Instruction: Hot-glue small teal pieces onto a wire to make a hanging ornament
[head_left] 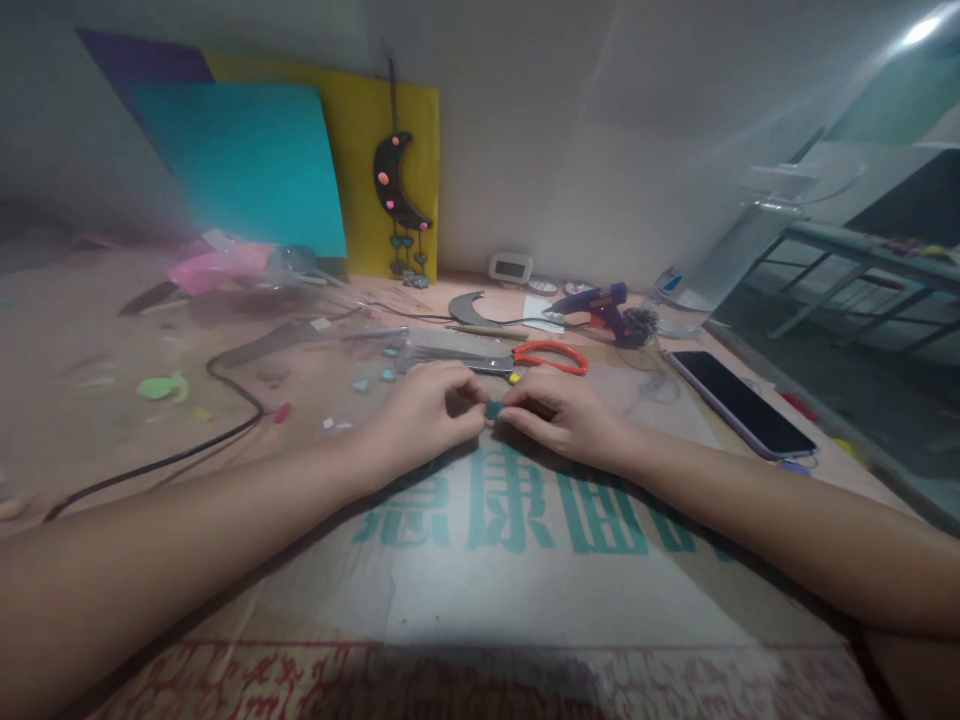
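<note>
A small dark teal piece (493,410) is pinched between the fingertips of both my hands, low over the table; its exact kind is too small to make out. My left hand (442,405) closes on its left side with thumb and forefinger. From the right, my right hand (559,410) grips it the same way. Just behind my fingers lie scissors (551,356) with orange handles, and a small yellow bit (514,379). Several pale blue pieces (361,385) lie left of the scissors.
Behind are a grey crescent cutout (474,308), a brown stick (487,331) and a glue gun (600,305). A phone (739,402) lies at right. A cord (225,435) runs along the left. A decorated moon hanging (394,180) stands out against a yellow sheet (356,140).
</note>
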